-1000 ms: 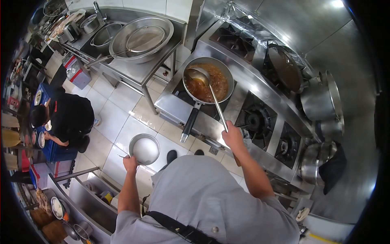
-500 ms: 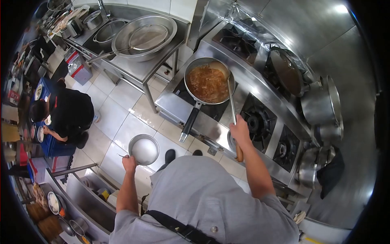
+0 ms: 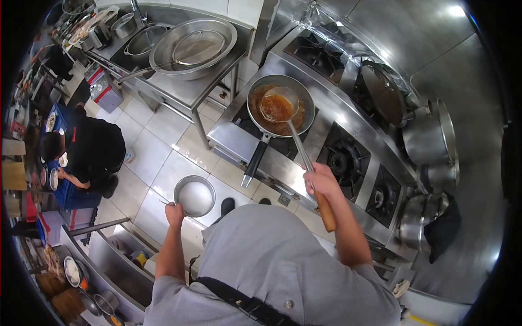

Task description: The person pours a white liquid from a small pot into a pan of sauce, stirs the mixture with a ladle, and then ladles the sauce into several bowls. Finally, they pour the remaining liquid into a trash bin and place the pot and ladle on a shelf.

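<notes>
My right hand (image 3: 322,179) is wrapped around the long handle of a ladle (image 3: 299,143), whose lower end is a wooden grip. The ladle's bowl is over the frying pan (image 3: 307,102) and holds orange-brown liquid (image 3: 277,107). More of that liquid lies in the pan beneath it, partly hidden by the bowl. The pan rests on a stove burner, its black handle (image 3: 255,163) pointing toward me. My left hand (image 3: 174,214) is closed on the handle of a round metal pot (image 3: 210,188), held above the floor left of the stove. The pot's inside looks pale.
The gas stove (image 3: 261,111) has more burners, with a dark wok (image 3: 383,95) behind and tall pots (image 3: 429,133) at right. A steel table (image 3: 187,100) carries a large basin (image 3: 231,43) with a strainer. A co-worker (image 3: 95,155) in black bends over a blue counter at left.
The ladle has come up from the pan's far right side and now holds liquid over the pan's middle. My right hand has moved slightly down with it. The pot has shifted slightly up and right.
</notes>
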